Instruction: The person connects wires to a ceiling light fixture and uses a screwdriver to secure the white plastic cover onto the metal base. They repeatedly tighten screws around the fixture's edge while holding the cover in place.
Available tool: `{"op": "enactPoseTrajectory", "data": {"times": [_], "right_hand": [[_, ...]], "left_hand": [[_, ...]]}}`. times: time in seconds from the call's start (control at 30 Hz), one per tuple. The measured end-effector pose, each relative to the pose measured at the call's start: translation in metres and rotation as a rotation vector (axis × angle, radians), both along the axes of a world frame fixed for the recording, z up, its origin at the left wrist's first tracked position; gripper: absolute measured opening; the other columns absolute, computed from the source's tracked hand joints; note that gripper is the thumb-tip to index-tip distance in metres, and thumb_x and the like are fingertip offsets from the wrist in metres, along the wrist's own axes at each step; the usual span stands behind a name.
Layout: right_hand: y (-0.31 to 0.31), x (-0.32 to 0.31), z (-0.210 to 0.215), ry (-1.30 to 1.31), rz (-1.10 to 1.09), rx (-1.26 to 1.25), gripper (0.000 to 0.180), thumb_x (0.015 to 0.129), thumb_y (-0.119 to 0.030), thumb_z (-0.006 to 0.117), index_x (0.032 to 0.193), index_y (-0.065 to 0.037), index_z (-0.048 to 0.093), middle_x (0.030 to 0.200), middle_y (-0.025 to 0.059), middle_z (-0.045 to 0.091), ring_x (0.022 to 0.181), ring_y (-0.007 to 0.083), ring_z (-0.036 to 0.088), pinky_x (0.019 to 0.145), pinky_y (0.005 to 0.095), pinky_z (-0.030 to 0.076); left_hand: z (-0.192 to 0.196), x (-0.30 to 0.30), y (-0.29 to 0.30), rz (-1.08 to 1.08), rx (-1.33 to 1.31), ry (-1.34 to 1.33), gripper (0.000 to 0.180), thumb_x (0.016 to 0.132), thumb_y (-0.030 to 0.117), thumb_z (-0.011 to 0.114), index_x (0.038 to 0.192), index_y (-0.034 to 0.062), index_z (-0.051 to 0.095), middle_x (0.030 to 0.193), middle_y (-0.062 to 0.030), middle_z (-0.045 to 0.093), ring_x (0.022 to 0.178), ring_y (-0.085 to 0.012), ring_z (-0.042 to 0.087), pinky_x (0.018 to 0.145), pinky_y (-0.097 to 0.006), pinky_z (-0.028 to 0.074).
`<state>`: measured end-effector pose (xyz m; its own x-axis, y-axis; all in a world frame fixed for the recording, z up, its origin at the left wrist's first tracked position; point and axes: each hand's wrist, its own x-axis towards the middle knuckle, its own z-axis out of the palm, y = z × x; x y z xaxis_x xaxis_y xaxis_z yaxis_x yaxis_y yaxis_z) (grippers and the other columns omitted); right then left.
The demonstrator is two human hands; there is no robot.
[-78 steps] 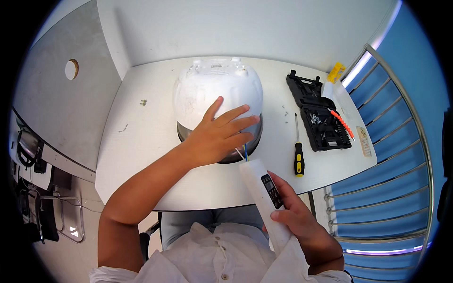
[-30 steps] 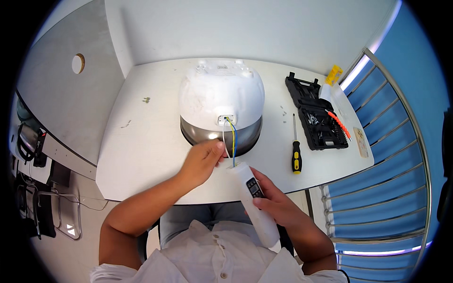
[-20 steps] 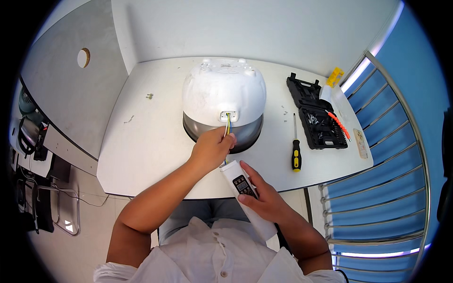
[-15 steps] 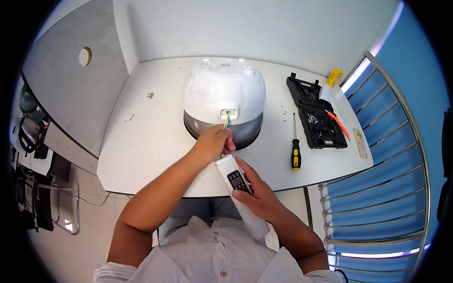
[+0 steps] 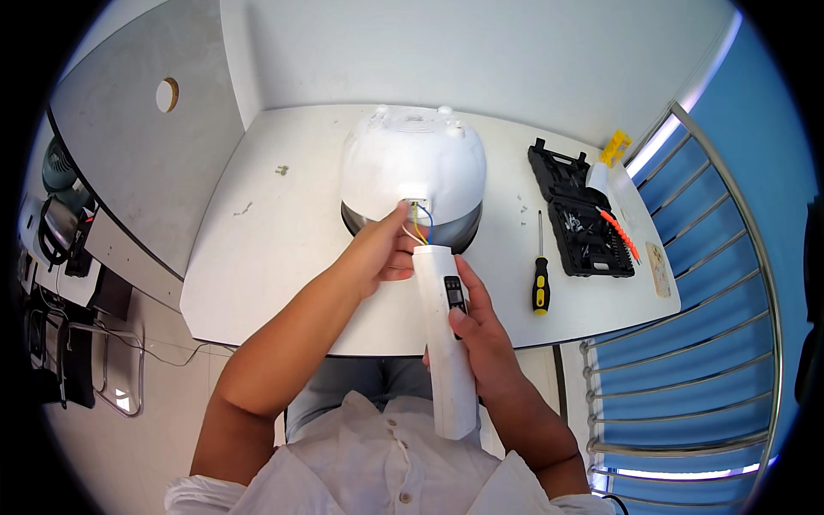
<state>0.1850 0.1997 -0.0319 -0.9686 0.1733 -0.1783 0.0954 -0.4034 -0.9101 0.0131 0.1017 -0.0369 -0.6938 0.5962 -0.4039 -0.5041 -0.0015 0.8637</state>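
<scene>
An appliance body [image 5: 412, 159] with a rounded white shell and a grey lower band rests on the table, small feet facing up. Yellow, blue and white wires [image 5: 431, 225] run from the opening in its near side into the end of a white handle [image 5: 450, 360]. My right hand [image 5: 483, 330] is wrapped round this handle, thumb beside its black button panel [image 5: 454, 294]. Close by the opening is my left hand [image 5: 382, 249], thumb stretched up to the rim and apart from the fingers. One fingertip shows behind the wires; no firm grip is visible.
To the right lie a black and yellow screwdriver [image 5: 540, 287] and an open black tool case [image 5: 588, 236] with an orange flexible shaft [image 5: 618, 233] on it. Loose screws [image 5: 281, 170] sit on the table's left. A metal railing [image 5: 730, 184] borders the right side.
The handle has moved up toward the appliance and turned more upright. My left hand's pinch on the wires has loosened, its thumb now up at the opening, and the wires have spread apart.
</scene>
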Motion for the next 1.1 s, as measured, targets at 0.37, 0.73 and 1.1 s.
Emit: {"op": "enactPoseTrajectory", "data": {"times": [0.37,0.73,1.1], "right_hand": [[0.002,-0.009,-0.010,-0.003,0.046,0.144,0.073,0.095,-0.013,0.054,0.155,-0.018,0.014,0.113,0.0071,0.052,0.099,0.0133,0.051,0.092,0.0301,0.042],[-0.018,-0.024,-0.035,0.032,0.110,0.366,0.078,0.093,-0.017,0.059,0.155,-0.013,0.012,0.120,0.0095,0.049,0.105,0.0137,0.051,0.089,0.0310,0.045],[-0.032,-0.033,-0.056,0.359,-0.011,0.764,0.055,0.097,-0.016,0.051,0.149,-0.008,0.034,0.116,0.0143,0.048,0.108,0.0269,0.049,0.097,0.0330,0.041]], "left_hand": [[-0.011,-0.014,-0.022,0.000,-0.170,0.658,0.042,0.096,0.038,0.057,0.077,-0.0002,0.063,0.066,-0.0038,0.059,0.058,-0.0122,0.054,0.057,-0.028,0.045],[-0.019,0.007,-0.037,0.059,0.067,0.240,0.032,0.098,0.037,0.049,0.109,0.0099,0.060,0.101,-0.0041,0.066,0.094,-0.0137,0.059,0.082,-0.032,0.047],[-0.042,0.070,-0.062,0.003,0.180,0.262,0.065,0.098,0.024,0.056,0.150,0.0096,0.018,0.126,-0.0085,0.049,0.115,-0.0173,0.051,0.096,-0.034,0.045]]}}
